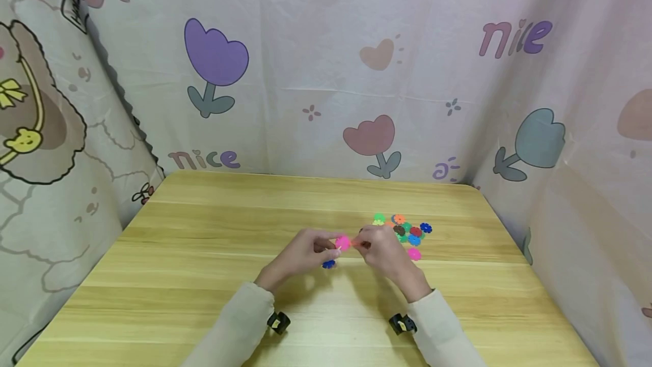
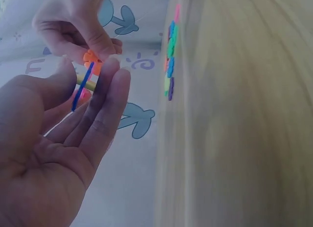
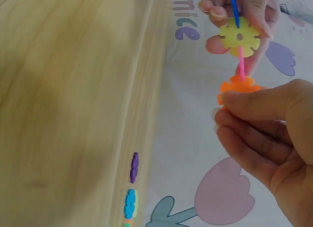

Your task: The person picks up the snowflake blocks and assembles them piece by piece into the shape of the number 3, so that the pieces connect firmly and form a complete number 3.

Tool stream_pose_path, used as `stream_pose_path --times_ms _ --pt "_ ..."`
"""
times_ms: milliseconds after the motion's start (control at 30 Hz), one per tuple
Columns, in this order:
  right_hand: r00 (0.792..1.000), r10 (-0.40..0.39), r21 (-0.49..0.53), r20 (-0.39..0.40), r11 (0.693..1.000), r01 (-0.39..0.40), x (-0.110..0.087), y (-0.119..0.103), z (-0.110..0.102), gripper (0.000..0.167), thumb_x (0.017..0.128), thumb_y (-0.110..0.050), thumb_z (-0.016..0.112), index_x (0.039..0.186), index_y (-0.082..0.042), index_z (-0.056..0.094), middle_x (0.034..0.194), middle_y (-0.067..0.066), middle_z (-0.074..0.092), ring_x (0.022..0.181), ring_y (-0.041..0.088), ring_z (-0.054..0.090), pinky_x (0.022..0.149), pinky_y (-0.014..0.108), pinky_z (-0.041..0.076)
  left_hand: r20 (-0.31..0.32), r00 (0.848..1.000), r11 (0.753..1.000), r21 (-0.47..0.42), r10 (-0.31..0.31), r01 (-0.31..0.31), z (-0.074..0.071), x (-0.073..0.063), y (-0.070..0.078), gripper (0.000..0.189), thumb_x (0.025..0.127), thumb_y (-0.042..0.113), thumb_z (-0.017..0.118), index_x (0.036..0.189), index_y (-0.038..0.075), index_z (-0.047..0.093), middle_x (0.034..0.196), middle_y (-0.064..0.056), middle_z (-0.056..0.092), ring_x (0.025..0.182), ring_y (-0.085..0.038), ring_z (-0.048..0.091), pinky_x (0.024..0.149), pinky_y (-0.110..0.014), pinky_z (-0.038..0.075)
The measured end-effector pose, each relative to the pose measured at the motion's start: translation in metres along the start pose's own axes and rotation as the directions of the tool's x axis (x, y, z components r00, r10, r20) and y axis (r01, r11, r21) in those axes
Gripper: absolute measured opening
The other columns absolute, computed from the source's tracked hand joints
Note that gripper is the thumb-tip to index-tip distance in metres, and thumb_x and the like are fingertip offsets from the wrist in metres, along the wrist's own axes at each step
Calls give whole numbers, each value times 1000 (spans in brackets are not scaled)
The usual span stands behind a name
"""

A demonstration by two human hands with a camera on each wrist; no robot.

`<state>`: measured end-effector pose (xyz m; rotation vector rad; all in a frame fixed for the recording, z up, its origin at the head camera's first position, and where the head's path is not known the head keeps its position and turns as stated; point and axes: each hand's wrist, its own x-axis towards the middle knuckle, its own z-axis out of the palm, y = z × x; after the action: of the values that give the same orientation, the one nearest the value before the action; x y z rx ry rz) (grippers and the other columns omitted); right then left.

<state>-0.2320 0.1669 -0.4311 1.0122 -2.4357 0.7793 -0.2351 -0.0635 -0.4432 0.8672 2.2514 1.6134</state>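
Note:
Both hands meet above the table, joined by a short chain of notched interlocking discs. My left hand pinches the chain by its yellow disc, thumb on one side and fingers on the other. A blue disc slots into the yellow one edge-on. On the other side of the yellow sits a pink disc, which faces the head camera. Between thumb and index finger, my right hand pinches an orange disc against the pink disc's edge. How deeply those two are slotted cannot be told.
Loose discs in several colours lie just beyond my right hand, among them a dark blue disc and a red disc. A separate pink disc lies nearer. A patterned curtain hangs behind the wooden table.

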Motion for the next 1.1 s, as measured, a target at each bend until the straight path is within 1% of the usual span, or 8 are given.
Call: stream_pose_path --times_ms 200,400,567,633,800,867,1000,1100 --pt "998 27 -69 64 997 -22 0 -6 -2 16 77 14 79 82 -1 80 77 6 75 61 5 60 57 10 50 5 1000 1000 -5 -4 4 2 1 -5 42 99 4 67 141 -1 61 116 -31 73 90 -42 77 73 -25 62" --pt "997 45 -41 63 998 -43 1 -8 -2 16 76 13 81 81 -2 80 77 7 76 64 11 69 61 12 54 20 1000 1000 -20 -3 4 0 1 -4 44 99 5 67 142 -2 59 116 -30 73 91 -44 76 76 -27 63" --pt "993 69 -59 93 996 -64 1 -11 -2 15 76 13 80 81 -1 79 77 8 76 64 11 69 61 11 54 36 999 1000 -29 -9 10 0 -1 -3 43 99 4 67 140 -4 59 118 -28 73 99 -44 76 80 -29 63" --pt "991 77 -85 107 994 -68 1 -13 -2 15 76 12 81 80 -2 79 76 7 75 64 9 67 60 11 53 50 999 1000 -22 -6 7 2 0 -3 41 99 4 67 139 -4 61 122 -26 73 103 -42 75 81 -29 63" --pt "988 75 -107 132 992 -61 1 -15 -3 15 76 11 82 79 -4 78 74 5 74 64 8 64 61 13 53 62 998 999 30 -20 18 3 0 -4 40 99 6 68 138 -1 63 121 -23 74 98 -36 77 78 -27 63" --pt "990 75 -70 119 995 -67 1 -13 -4 14 78 10 82 79 -4 77 75 5 74 64 7 64 61 12 53 46 998 999 28 -41 40 1 -1 -2 41 99 6 68 139 2 63 116 -21 76 94 -36 78 77 -29 63" --pt "998 34 14 49 999 -35 4 -7 -5 14 79 8 83 80 -3 76 76 6 75 65 9 67 62 13 55 7 997 997 -5 -83 83 -5 -3 3 42 99 7 67 141 8 62 112 -17 75 90 -34 78 76 -33 64" --pt "1000 5 54 6 999 -5 6 -4 -7 14 79 10 83 81 -2 75 78 8 76 67 13 71 65 16 58 -6 997 997 -1 -81 81 -7 -3 4 42 99 9 69 140 9 61 113 -17 75 92 -29 78 77 -31 64"
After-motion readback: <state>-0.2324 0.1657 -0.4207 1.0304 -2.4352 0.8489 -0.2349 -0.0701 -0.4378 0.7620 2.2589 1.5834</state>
